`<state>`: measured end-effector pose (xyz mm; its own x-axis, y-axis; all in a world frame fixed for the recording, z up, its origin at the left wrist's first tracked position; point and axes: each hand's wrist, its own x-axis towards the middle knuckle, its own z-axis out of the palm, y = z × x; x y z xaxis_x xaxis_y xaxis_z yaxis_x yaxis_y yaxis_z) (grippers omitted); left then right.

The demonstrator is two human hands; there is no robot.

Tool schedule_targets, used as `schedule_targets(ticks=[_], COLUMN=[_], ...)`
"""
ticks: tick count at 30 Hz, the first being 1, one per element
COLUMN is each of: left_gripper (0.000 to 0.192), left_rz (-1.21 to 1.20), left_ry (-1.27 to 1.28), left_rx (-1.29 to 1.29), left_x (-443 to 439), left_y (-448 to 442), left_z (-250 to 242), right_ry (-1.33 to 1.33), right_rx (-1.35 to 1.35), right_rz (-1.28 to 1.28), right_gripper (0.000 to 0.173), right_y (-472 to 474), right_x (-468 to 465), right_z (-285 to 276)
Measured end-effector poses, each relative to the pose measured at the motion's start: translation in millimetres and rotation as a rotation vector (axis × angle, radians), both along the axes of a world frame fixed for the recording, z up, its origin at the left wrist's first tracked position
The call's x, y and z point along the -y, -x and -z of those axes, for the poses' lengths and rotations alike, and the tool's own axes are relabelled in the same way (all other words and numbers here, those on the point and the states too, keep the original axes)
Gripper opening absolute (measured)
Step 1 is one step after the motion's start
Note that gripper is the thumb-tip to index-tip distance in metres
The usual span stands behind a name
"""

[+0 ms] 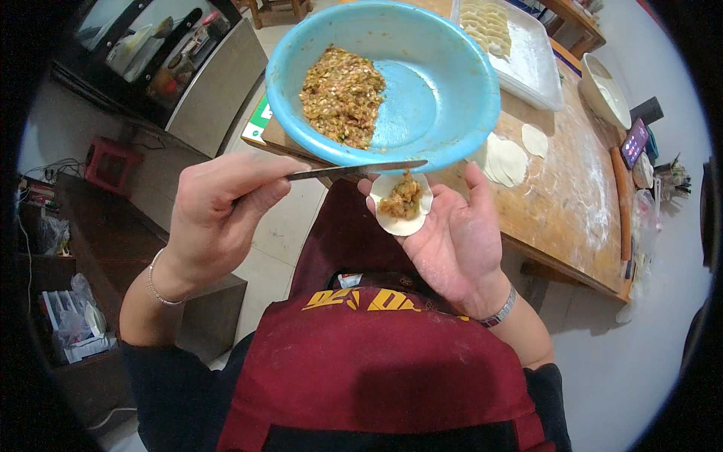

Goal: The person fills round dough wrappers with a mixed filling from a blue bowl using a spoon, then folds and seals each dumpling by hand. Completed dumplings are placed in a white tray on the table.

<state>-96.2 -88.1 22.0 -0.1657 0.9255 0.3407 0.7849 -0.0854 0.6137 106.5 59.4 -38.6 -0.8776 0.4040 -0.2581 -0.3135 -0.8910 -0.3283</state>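
Note:
My left hand (pixel 217 209) pinches the end of a flat, narrow metal blade (pixel 361 169), probably a filling spatula or a table knife. Its tip passes just above a round dumpling wrapper (pixel 415 225), close to the near rim of a blue plastic basin (pixel 409 99). On the upturned fingers of my right hand (pixel 457 243) lies that wrapper, flat and unfolded. A lump of minced filling (pixel 402 199) sits on its middle. More minced filling (pixel 342 99) is heaped in the left part of the basin.
Overlapping wrappers (pixel 506 162) and a single wrapper (pixel 534 140) lie on the floured wooden table (pixel 559 209). Behind them, a plastic tray (pixel 534 76) holds rows of dumplings (pixel 486 25). A rolling pin (pixel 623 203), a bowl (pixel 604 90) and a phone (pixel 635 144) line the right edge.

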Motion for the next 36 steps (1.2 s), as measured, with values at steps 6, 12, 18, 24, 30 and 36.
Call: schedule_targets(ticks=[6, 12, 18, 24, 30, 36], left_gripper=[0.018, 0.020, 0.024, 0.034, 0.055, 0.047], left_rz=[0.058, -0.034, 0.024, 0.121, 0.242, 0.206], left_ry=[0.035, -0.016, -0.025, -0.159, -0.263, -0.278], left_rx=[-0.241, -0.210, -0.316, -0.497, -0.791, -0.687], left_x=[1.9, 8.2, 7.7, 7.7, 20.7, 20.8], left_y=[-3.7, -4.2, 0.8, -6.3, -10.4, -23.9], left_z=[1.0, 3.5, 11.3, 21.1, 38.2, 54.0], right_ry=[-0.017, -0.011, -0.031, 0.012, 0.054, 0.076], right_rx=[-0.006, -0.026, -0.024, -0.004, 0.039, 0.022], right_rz=[0.013, 0.000, 0.033, 0.037, 0.072, 0.103], right_gripper=[0.079, 0.079, 0.078, 0.078, 0.078, 0.077], right_y=[-3.1, 0.1, 3.3, -1.3, -10.0, -15.0], right_x=[0.7, 0.3, 1.8, 5.1, 5.3, 8.3], right_z=[-0.7, 6.1, 7.4, 7.9, 0.6, 8.0])
